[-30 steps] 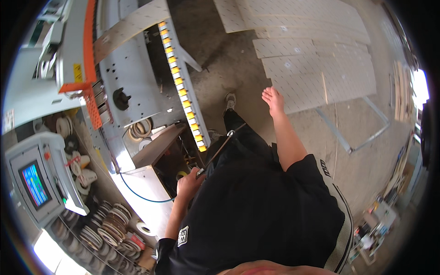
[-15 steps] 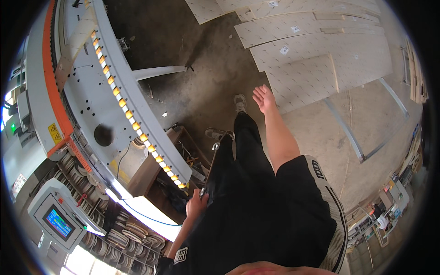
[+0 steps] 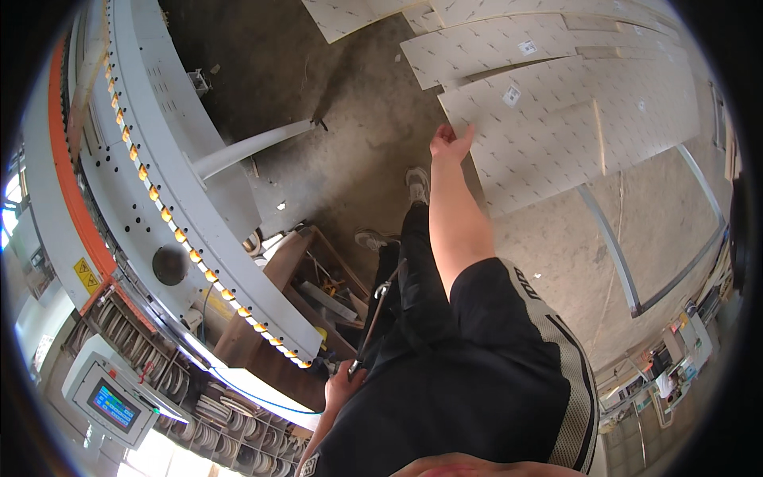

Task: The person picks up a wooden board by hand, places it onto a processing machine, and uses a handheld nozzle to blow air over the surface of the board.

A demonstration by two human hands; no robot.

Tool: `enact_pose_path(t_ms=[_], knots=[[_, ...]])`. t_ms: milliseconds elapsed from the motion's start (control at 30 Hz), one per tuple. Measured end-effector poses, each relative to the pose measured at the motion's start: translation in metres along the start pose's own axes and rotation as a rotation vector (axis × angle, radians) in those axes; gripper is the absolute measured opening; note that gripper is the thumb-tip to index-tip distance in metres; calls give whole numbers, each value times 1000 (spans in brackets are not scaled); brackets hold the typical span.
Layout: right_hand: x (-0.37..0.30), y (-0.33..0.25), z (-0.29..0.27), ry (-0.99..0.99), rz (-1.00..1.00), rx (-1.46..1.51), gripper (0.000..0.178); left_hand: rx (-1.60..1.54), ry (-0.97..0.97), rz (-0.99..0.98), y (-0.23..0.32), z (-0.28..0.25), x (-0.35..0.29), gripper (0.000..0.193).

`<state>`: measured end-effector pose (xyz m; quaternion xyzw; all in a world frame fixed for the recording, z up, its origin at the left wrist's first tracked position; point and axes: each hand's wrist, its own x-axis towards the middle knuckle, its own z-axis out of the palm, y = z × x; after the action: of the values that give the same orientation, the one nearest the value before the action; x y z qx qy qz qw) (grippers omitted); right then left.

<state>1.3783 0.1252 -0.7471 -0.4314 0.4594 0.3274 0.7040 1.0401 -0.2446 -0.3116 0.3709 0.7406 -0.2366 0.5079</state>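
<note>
At my left side, my left hand (image 3: 342, 387) is closed around the end of a thin metal rod (image 3: 370, 330) with a hook-like shiny fitting. The rod reaches down along my left leg. My right arm is stretched forward, and my right hand (image 3: 451, 145) is open and empty-looking, thumb apart from the fingers. It overlaps the left edge of a pale printed board (image 3: 540, 131) in the stack; whether it touches is unclear.
A long grey machine (image 3: 218, 238) with a row of yellow-white rollers runs along my left. Below it stands a brown wooden box (image 3: 266, 290) with tools. A control panel (image 3: 114, 401) is at lower left. Grey metal rails (image 3: 612, 246) lie right, beside the boards.
My right hand has moved forward and slightly left, to the board's edge. The left hand still holds the rod, which shows more fully. The view has shifted toward the boards.
</note>
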Motion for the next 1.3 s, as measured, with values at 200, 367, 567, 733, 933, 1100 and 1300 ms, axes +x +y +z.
enact_pose_path(t_ms=[200,367,567,733,933,1100,1300], knots=[[-100,-69,1,-286,12,253,35,-130,51,100,15,-17,-15,43],[-172,-188,-54,-329,-181,-44,42,-77,43,310,7,-53,-11,40],[-292,-328,-125,-591,-572,-522,46,-29,328,815,61,-97,-63,35],[-396,-386,-132,-714,-553,-586,43,488,161,759,86,-104,-83,41],[-422,-369,-163,-880,-468,-655,44,-93,773,487,-7,-191,0,44],[-453,-327,-168,-1094,-304,-657,52,217,469,618,-66,-154,-78,41],[-476,-273,-166,-1179,-132,-726,62,-379,563,541,-144,-106,-61,43]])
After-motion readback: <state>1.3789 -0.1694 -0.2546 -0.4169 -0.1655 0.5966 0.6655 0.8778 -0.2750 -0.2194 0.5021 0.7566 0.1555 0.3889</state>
